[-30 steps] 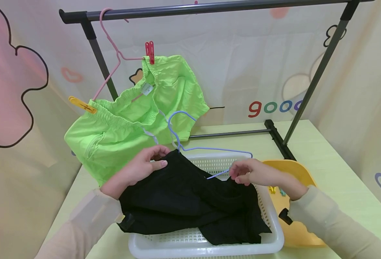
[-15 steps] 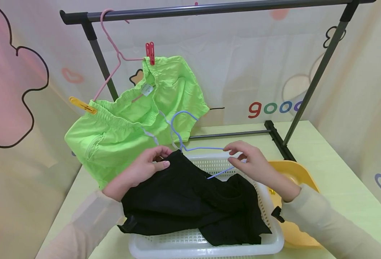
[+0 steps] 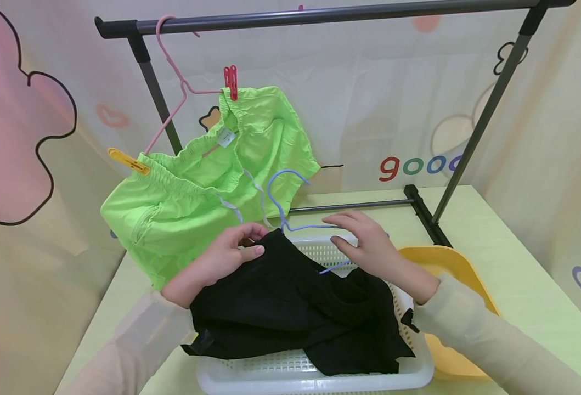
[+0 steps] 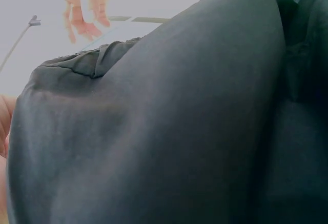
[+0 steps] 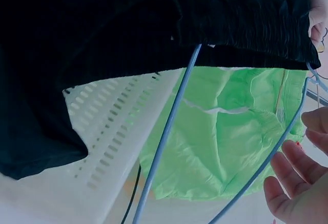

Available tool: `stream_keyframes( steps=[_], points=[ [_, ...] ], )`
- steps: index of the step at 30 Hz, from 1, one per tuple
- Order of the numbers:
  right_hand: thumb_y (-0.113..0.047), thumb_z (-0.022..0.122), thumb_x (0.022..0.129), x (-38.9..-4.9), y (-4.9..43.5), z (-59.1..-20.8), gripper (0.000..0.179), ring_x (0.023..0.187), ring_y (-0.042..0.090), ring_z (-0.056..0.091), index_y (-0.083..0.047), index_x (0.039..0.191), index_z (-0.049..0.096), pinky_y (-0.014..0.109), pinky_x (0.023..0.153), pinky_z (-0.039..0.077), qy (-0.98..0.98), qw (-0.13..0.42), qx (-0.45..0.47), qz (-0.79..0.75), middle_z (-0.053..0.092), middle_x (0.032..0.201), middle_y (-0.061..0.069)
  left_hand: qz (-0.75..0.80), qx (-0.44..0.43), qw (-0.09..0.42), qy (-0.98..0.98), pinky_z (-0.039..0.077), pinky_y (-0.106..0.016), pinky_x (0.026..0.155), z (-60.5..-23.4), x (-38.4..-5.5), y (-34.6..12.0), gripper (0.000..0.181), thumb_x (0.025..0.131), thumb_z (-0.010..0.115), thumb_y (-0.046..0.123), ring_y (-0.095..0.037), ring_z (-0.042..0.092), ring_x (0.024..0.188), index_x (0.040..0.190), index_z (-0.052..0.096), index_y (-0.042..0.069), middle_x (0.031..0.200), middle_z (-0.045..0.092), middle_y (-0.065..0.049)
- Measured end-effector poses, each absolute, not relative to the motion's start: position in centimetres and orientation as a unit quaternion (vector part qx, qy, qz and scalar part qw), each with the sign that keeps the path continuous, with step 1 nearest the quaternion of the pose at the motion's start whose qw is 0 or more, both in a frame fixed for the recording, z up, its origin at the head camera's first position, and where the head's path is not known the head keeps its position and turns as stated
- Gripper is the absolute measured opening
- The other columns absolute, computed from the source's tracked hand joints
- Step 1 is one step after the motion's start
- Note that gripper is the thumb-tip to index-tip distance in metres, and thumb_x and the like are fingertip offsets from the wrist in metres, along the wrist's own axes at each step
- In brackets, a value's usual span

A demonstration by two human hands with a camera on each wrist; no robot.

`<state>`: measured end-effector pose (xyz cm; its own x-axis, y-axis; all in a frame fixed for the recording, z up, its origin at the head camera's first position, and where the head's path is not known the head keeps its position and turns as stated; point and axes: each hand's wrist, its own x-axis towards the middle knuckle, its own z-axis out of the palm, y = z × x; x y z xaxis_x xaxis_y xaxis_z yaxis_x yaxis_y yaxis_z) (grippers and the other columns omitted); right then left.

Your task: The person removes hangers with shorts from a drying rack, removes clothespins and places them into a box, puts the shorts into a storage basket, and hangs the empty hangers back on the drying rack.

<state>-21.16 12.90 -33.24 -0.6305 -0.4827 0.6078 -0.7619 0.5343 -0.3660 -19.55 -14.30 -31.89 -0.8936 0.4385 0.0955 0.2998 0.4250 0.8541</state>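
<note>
Black shorts (image 3: 280,312) with an elastic waistband lie draped over the white basket. My left hand (image 3: 236,249) pinches their waistband at the left corner, thumb on the near side. A blue hanger (image 3: 270,189) is tucked partly inside the waist; its hook stands up beyond that corner. My right hand (image 3: 366,244) is over the hanger's right arm, thumb and fingers apart. In the right wrist view, the relaxed fingers (image 5: 292,183) are beside the hanger's upper arm, while its lower bar (image 5: 174,116) runs into the waistband. The black fabric fills most of the left wrist view.
Bright green shorts (image 3: 186,219) hang from a pink hanger (image 3: 174,68) on the dark rack (image 3: 320,13), held by a yellow clothespin (image 3: 129,161) and a red one (image 3: 231,82). The white basket (image 3: 315,380) and a yellow tray (image 3: 460,359) stand on the table.
My right hand has left the waistband's right side and moved up and left over the hanger's arm. The hanger's hook has shifted slightly right. My left hand keeps its pinch.
</note>
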Motion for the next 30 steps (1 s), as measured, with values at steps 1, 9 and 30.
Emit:
stream_keyframes(
  steps=[1,9,30],
  points=[
    [-0.005,0.066,0.076,-21.2,12.8,-33.2,0.032,0.096,0.024,0.054,-0.004,0.107,0.061,0.039,0.080,0.046,-0.848,0.215,0.367,0.316,0.061,0.102,0.011,0.489,0.219,0.070,0.841,0.039,-0.030,0.079,-31.9,-19.5,-14.3,0.022,0.085,0.052,0.003,-0.018,0.051,0.085,0.106,0.053,-0.002,0.099,0.057,-0.015],
    [-0.003,0.066,0.076,-21.4,12.2,-32.6,0.026,0.087,0.021,0.059,-0.003,0.102,0.063,0.038,0.076,0.049,-0.858,0.143,0.346,0.352,0.063,0.097,0.009,0.488,0.225,0.068,0.841,0.039,-0.032,0.081,-31.8,-19.4,-14.0,0.022,0.085,0.052,0.002,-0.020,0.051,0.087,0.106,0.053,-0.003,0.099,0.057,-0.016],
    [0.001,0.056,0.082,-23.0,12.6,-31.9,0.011,0.074,0.018,0.048,-0.001,0.092,0.061,0.028,0.068,0.043,-0.849,-0.086,0.308,0.420,0.057,0.079,0.006,0.486,0.220,0.105,0.839,0.039,-0.030,0.079,-31.5,-19.1,-13.7,0.024,0.085,0.053,0.004,-0.020,0.048,0.089,0.108,0.053,-0.001,0.104,0.052,-0.014]
  ],
)
